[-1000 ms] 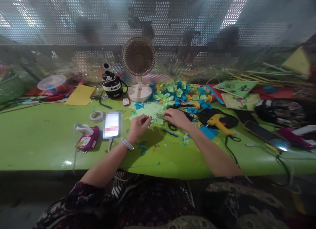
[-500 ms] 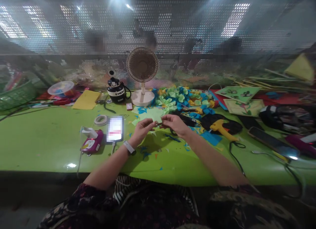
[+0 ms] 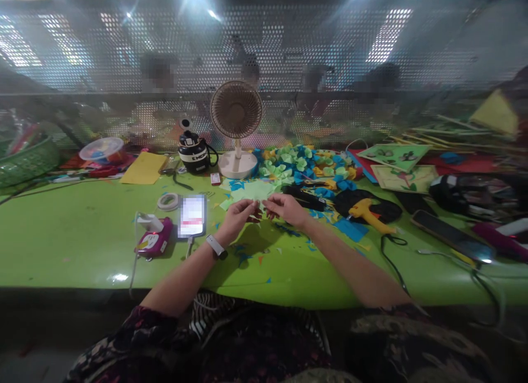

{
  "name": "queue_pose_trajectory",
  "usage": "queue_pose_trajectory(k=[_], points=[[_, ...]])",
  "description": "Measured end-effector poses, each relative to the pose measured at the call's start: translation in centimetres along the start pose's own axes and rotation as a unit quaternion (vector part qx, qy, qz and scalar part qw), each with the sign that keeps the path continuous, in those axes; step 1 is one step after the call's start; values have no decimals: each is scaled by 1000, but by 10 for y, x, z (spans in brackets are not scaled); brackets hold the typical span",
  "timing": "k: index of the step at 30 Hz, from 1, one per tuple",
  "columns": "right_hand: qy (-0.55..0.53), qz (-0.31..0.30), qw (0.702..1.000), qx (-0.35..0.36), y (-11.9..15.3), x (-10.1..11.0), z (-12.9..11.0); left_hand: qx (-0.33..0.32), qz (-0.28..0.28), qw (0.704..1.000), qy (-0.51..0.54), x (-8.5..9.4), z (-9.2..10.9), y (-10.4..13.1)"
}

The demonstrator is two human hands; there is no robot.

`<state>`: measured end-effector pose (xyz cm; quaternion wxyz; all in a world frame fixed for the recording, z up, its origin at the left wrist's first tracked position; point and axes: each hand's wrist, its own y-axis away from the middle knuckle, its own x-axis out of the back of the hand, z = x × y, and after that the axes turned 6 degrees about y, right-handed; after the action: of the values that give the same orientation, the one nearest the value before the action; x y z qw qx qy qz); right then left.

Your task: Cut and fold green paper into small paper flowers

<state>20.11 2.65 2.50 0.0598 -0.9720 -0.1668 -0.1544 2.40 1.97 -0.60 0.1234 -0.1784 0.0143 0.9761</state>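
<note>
Near the middle of the green table (image 3: pixel 103 218), my left hand (image 3: pixel 239 218) is closed in a pinch, with something too small to make out at its fingertips. Just right of it, my right hand (image 3: pixel 285 208) also pinches, and what it holds is too small to name. The fingertips are close together with a narrow gap. Light green paper (image 3: pixel 251 192) lies just beyond them. Small blue and orange scraps (image 3: pixel 244 257) are scattered below the hands. A heap of green, blue and yellow paper flowers (image 3: pixel 297 163) sits behind.
A white fan (image 3: pixel 237 165) and a black bottle (image 3: pixel 193 154) stand at the back. Left are a lit phone (image 3: pixel 192 215), a tape roll (image 3: pixel 168 201) and a purple device (image 3: pixel 154 240). A yellow glue gun (image 3: pixel 365 209) and a dark phone (image 3: pixel 449 234) lie right.
My fingertips have moved slightly apart, and my right hand has shifted a little left. The view has turned slightly.
</note>
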Motion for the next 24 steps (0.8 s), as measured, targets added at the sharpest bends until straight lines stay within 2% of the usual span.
queue_pose_trajectory(k=[9,15,18,20,22,23,24], points=[[26,-5,1000,4,1,-1,3,-18,-17,999,-25,-2,2,1],[-5,-8,1000,-25,1,-7,7,-30,-23,999,-27,-2,2,1],[-1,-9,999,-31,-1,-3,7,-37,-19,999,-30,-1,2,1],[43,-14,999,-28,-3,8,6,-41,-9,999,-25,0,2,-1],[149,-9,989,-17,-4,25,5,-34,3,999,-15,1,1,-2],[235,9,972,-6,-3,34,4,-27,7,1000,-10,1,1,-3],[341,18,940,-7,-2,43,4,-21,8,1000,-8,2,1,-3]])
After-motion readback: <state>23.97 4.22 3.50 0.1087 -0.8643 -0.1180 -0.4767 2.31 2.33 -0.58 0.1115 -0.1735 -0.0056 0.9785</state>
